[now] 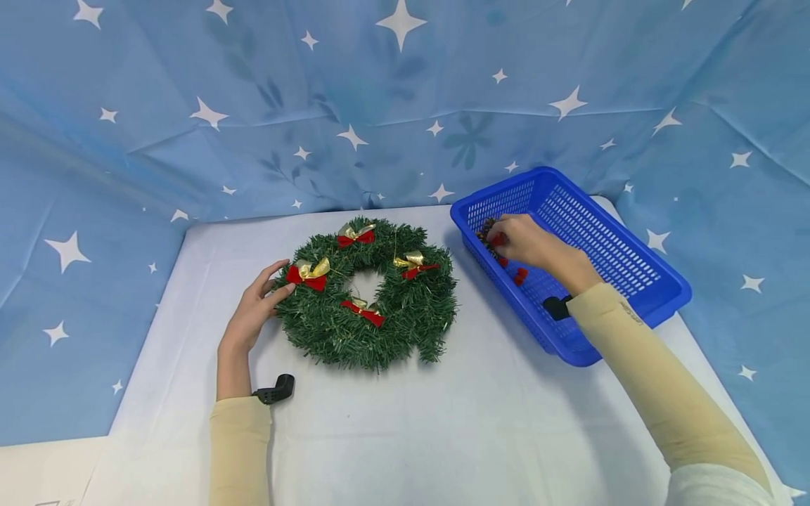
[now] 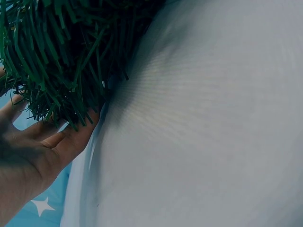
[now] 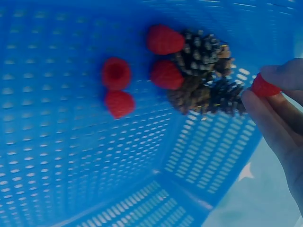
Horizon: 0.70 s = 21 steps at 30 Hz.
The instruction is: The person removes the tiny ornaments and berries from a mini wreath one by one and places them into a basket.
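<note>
A green wreath (image 1: 373,344) lies on the table, carrying several red velvet bows with gold ribbon, such as the left bow (image 1: 307,275). My left hand (image 1: 253,306) holds its left rim, thumb beside that bow; in the left wrist view the fingers (image 2: 71,142) reach in at the foliage's edge. Over the far left end of a blue basket (image 1: 639,263), my right hand (image 1: 528,242) pinches a red artificial raspberry (image 3: 265,86) between thumb and fingers. Inside the basket, several more raspberries (image 3: 164,39) lie beside brown pine cones (image 3: 196,52).
A white cloth (image 1: 380,436) covers the table. Blue star-printed fabric (image 1: 405,91) hangs behind it and at both sides. The basket stands at the right, its raised rim (image 1: 519,306) running between the wreath and the basket's contents.
</note>
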Tool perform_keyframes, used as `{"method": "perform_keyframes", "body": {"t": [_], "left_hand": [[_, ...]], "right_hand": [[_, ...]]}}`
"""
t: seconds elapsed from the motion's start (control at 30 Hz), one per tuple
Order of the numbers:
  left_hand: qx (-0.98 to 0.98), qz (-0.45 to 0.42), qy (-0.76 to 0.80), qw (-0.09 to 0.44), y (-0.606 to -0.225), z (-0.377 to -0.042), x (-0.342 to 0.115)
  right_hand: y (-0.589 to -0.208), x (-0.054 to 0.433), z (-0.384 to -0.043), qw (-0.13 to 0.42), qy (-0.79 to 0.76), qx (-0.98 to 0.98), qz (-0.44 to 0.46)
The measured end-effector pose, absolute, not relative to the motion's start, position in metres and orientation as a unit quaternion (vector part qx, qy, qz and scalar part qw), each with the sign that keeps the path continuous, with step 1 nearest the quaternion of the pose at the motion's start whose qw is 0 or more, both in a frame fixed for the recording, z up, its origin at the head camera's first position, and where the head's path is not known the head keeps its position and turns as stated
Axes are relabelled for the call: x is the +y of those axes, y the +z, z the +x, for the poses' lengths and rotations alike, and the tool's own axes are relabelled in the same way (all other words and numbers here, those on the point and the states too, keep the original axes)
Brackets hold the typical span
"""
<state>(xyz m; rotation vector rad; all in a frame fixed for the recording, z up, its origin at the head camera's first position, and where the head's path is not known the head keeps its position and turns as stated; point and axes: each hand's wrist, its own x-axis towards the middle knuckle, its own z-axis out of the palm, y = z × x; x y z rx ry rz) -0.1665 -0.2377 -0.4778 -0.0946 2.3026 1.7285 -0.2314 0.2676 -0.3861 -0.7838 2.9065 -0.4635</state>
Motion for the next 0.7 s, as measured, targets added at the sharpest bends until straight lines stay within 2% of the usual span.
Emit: {"method": "perform_keyframes", "body": {"t": [0.27,0.7], "left_hand": [[0.791,-0.039,0.596,0.134,-0.469,-0.163,-0.234],[0.790,-0.028,0.599,0.125,-0.477,-0.165,-0.238]], "right_hand": [[-0.402,0.282,-0.225,0.064,-0.152,0.955,-0.246],[-0.419,0.292,-0.219,0.099,-0.182,0.953,-0.219]]}}
